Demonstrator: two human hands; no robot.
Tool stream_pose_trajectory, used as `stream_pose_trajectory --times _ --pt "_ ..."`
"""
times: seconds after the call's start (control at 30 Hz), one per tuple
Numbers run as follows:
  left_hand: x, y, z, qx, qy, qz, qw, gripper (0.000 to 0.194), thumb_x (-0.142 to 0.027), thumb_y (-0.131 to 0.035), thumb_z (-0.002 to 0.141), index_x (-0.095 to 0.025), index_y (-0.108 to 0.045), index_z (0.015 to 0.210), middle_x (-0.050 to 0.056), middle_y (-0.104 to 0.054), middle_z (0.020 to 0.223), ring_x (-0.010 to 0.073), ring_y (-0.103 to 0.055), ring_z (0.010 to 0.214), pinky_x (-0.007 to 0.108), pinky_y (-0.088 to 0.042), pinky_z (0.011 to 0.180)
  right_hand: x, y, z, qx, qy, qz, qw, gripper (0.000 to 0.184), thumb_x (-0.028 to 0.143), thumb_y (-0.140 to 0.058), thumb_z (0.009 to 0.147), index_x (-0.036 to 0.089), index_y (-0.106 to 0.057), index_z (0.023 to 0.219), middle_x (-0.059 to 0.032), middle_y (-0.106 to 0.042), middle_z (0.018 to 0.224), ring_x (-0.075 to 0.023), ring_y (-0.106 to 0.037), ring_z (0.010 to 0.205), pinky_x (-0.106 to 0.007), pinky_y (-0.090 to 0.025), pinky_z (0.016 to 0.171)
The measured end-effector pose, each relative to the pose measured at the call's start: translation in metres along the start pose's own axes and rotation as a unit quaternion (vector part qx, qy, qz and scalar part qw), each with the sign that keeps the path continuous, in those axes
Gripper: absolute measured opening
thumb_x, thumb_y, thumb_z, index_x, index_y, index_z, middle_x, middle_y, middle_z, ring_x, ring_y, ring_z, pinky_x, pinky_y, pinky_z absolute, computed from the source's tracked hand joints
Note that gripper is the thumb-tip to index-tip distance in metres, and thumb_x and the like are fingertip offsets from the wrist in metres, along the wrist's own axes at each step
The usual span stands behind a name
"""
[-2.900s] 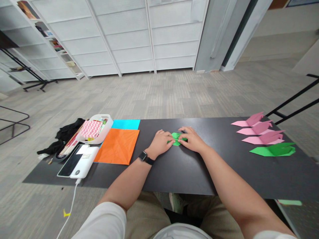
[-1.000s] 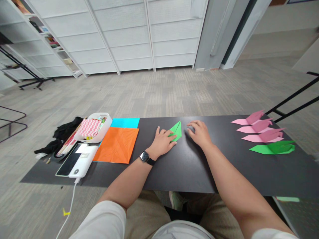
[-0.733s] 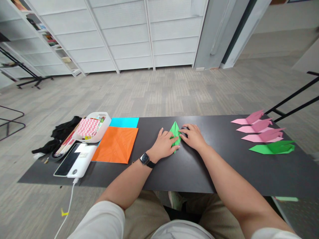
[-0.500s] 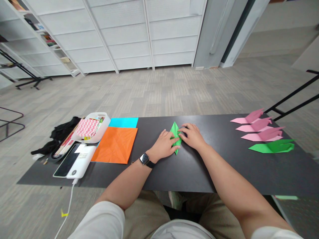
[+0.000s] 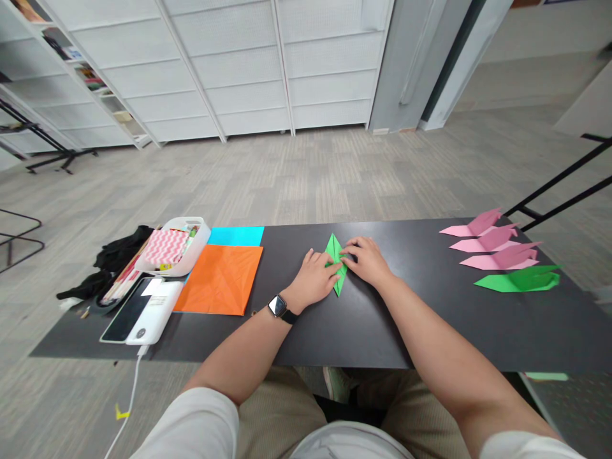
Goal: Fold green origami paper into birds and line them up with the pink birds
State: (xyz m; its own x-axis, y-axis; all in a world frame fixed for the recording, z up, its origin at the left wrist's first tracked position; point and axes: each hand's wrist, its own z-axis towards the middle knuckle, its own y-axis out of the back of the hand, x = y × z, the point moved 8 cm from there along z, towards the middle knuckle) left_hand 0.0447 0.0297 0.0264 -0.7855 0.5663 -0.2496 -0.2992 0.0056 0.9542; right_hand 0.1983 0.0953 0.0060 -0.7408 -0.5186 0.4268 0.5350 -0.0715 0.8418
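A green origami paper (image 5: 339,285), folded into a narrow diamond with a crease down its middle, lies on the dark table in front of me. From the left, my left hand (image 5: 313,279) reaches over it, index finger and thumb holding the paper near its middle. My right hand (image 5: 367,258) pinches the diamond's right edge, its fingers bent and close to the left fingertips. The fingers cover part of the middle. At the right, several folded paper birds stand in a row: pink ones (image 5: 502,257) behind a green one (image 5: 519,280).
Orange paper sheets (image 5: 220,280) and a blue sheet (image 5: 236,236) lie left of my hands. Beyond them are a white box (image 5: 196,252) of supplies, a phone (image 5: 129,312), a white power bank (image 5: 155,312) with a cable, and a black cloth (image 5: 122,247).
My left thumb has moved up toward the index finger, uncovering the paper's lower part. The right fingers have shifted slightly along the right edge. The paper birds have not moved on the table.
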Motion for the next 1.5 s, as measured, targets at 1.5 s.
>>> stream_pose_trajectory --times 1.5 --pt "0.003 -0.005 0.002 0.016 -0.016 -0.021 1.000 0.034 -0.029 -0.065 0.104 -0.031 -0.070 0.138 0.006 -0.067 0.133 0.0257 -0.059 0.128 0.060 -0.032 0.129 -0.014 0.004 0.000 0.007 -0.084 0.002 0.996 0.043 0.037 -0.064 0.097 0.035 -0.071 0.140 -0.0107 -0.064 0.137 -0.0353 -0.056 0.135 -0.079 -0.020 0.124"
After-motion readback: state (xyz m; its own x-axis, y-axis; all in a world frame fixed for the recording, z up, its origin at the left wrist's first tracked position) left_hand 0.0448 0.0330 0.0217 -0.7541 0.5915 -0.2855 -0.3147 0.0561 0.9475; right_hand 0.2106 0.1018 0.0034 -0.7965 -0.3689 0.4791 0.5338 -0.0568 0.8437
